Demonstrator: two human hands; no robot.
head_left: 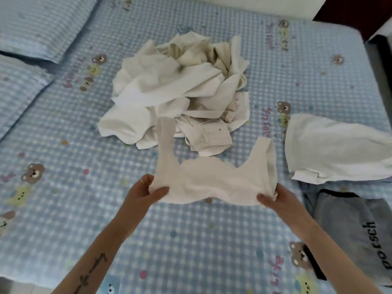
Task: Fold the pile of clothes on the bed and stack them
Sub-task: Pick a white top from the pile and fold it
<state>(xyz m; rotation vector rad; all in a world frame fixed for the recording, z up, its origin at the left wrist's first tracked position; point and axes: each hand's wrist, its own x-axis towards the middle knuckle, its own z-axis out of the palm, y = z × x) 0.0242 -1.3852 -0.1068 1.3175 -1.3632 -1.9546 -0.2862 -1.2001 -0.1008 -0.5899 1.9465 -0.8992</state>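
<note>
Both hands pinch a cream top (pixel 212 183) by its lower corners, left hand (pixel 146 190) and right hand (pixel 275 197) pulling it taut above the bed (pixel 191 240). Beyond the grip lies the pile (pixel 180 88). To fold well, lay it flat, straps smoothed away from the hands.

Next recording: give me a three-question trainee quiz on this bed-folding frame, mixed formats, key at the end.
1. True or false: both hands grip the beige tank top.
2. Where does the folded white garment lie relative to the unfolded pile? A) to its left B) to its right C) on top of it
3. Fill in: the grey garment with black lettering lies nearest the person's ___ hand.

Key: 1 true, the left hand and right hand pinch its lower corners; 2 B; 3 right.
</note>
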